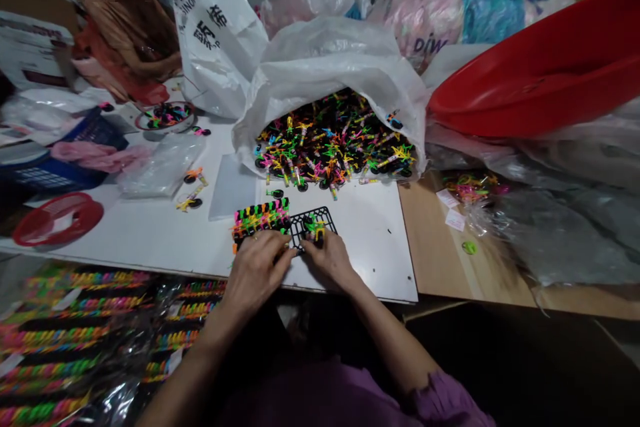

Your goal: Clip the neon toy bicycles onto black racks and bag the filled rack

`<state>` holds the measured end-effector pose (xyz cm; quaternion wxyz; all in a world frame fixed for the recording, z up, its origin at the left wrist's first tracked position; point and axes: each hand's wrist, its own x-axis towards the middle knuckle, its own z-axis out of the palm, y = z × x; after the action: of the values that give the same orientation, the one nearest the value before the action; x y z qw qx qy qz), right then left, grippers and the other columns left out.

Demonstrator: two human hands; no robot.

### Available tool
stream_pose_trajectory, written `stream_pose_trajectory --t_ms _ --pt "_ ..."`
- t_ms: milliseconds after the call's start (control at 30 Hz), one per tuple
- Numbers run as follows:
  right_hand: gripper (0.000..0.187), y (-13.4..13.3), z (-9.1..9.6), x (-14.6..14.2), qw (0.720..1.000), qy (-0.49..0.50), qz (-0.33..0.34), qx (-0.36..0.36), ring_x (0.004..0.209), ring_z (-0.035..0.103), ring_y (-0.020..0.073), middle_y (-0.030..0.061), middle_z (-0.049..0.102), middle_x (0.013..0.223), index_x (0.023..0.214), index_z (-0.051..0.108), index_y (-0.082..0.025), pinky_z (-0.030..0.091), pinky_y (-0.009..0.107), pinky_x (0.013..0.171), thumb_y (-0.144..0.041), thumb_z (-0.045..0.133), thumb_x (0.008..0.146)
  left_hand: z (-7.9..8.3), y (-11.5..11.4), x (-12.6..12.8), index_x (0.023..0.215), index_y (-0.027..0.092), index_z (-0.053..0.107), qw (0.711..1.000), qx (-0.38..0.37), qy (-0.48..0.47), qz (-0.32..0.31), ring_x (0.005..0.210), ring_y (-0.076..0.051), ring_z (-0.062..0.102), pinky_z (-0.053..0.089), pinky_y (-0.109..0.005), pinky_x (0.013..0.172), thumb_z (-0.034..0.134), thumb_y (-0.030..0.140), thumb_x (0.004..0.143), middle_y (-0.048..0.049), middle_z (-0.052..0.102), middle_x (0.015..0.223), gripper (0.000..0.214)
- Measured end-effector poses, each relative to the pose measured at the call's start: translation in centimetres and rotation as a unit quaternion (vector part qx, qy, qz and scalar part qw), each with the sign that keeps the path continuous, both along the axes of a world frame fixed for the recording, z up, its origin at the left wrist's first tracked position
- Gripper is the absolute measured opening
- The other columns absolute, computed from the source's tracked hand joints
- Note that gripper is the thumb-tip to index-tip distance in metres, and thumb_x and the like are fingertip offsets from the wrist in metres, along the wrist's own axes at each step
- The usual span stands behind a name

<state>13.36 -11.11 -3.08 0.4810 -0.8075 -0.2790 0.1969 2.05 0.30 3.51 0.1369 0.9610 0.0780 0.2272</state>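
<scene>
Black plastic grid (pixel 313 227) is lying at 12 o'clock from the right hand (pixel 330 261), fingers narrow on a yellow toy piece (pixel 317 232), grip unclear, while the left hand (pixel 257 273) is touching a packed neon toy row (pixel 261 217) at its 12 o'clock.

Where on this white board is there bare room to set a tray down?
Free: the white board right of the black plastic grid, below the white sack; and left of the left hand, beside the red ring. Crowded: the sack's mouth, spilling wheeled toys.
</scene>
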Motion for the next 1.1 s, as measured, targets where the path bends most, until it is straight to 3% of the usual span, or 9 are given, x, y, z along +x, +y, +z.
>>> stream_pose_trajectory --t_ms 167,367,467,567,700,867,933,1100 --pt "0.018 -0.3 2.2 -0.7 0.971 -0.177 0.030 -0.158 0.076 0.057 0.0183 0.0051 0.062 0.088 0.099 0.052 -0.017 0.036 0.026 0.061 -0.018 0.048 0.081 -0.4 -2.2 1.2 0.087 0.017 0.058 0.999 -0.032 0.027 0.032 0.082 -0.019 0.054 0.039 -0.032 0.073 0.052 0.037 0.085 -0.0034 0.059 0.083 0.021" --pt "0.014 -0.9 3.8 -0.6 0.945 -0.214 0.022 -0.246 0.077 0.057 0.0182 0.0058 0.060 0.093 0.099 0.051 -0.018 0.035 0.026 0.059 -0.022 0.044 0.087 -0.5 -3.3 3.0 0.073 0.018 0.053 0.994 -0.056 0.024 0.086 0.073 -0.018 0.053 0.037 -0.031 0.068 0.054 0.029 0.083 -0.0010 0.055 0.073 0.015" --pt "0.015 -1.1 3.6 -0.6 0.953 -0.221 0.006 -0.208 0.077 0.057 0.0175 0.0052 0.060 0.094 0.100 0.051 -0.020 0.035 0.025 0.060 -0.026 0.044 0.089 -0.8 -3.6 3.1 0.068 0.018 0.049 0.990 -0.026 0.008 0.140 0.071 -0.018 0.052 0.036 -0.031 0.067 0.054 0.028 0.081 -0.0007 0.053 0.070 0.017" --pt "0.016 -1.1 2.1 -1.0 0.968 -0.203 0.019 -0.144 0.077 0.056 0.0167 0.0040 0.060 0.092 0.101 0.052 -0.019 0.036 0.025 0.062 -0.025 0.045 0.088 -1.1 -3.5 2.4 0.069 0.018 0.050 0.988 0.021 0.017 0.154 0.072 -0.019 0.052 0.036 -0.032 0.067 0.052 0.030 0.083 -0.0017 0.054 0.071 0.019" --pt "0.013 -0.7 -0.4 -1.0 0.987 -0.126 0.027 -0.092 0.077 0.056 0.0170 0.0042 0.061 0.087 0.093 0.056 -0.017 0.038 0.025 0.066 -0.020 0.050 0.081 -1.1 -2.1 0.2 0.082 0.017 0.057 0.991 0.056 0.020 0.116 0.085 -0.021 0.054 0.039 -0.034 0.075 0.051 0.035 0.085 -0.0059 0.059 0.087 0.019" --pt "0.014 0.7 -1.5 -0.7 0.999 -0.019 0.028 0.034 0.078 0.056 0.0155 0.0040 0.062 0.086 0.088 0.059 -0.016 0.042 0.025 0.073 -0.027 0.052 0.081 -1.5 -0.2 -1.1 0.105 0.016 0.054 0.998 0.017 0.051 0.020 0.099 -0.021 0.052 0.042 -0.035 0.086 0.048 0.025 0.086 -0.0084 0.058 0.103 0.022" --pt "0.013 1.1 -1.8 -0.9 0.996 -0.047 0.063 0.036 0.077 0.055 0.0157 0.0044 0.060 0.085 0.089 0.058 -0.016 0.042 0.025 0.071 -0.021 0.050 0.080 -1.9 -0.2 -0.9 0.105 0.017 0.054 0.997 0.017 0.074 -0.014 0.098 -0.021 0.053 0.043 -0.036 0.087 0.046 0.021 0.086 -0.0077 0.059 0.103 0.021" --pt "0.020 1.0 -2.4 -1.3 0.976 -0.180 0.112 -0.053 0.073 0.051 0.0159 0.0043 0.054 0.083 0.086 0.054 -0.017 0.039 0.024 0.064 -0.006 0.042 0.073 -2.8 -0.4 -0.4 0.106 0.017 0.054 0.998 0.027 0.033 -0.038 0.093 -0.019 0.057 0.045 -0.034 0.084 0.046 0.023 0.087 -0.0065 0.062 0.099 0.021"
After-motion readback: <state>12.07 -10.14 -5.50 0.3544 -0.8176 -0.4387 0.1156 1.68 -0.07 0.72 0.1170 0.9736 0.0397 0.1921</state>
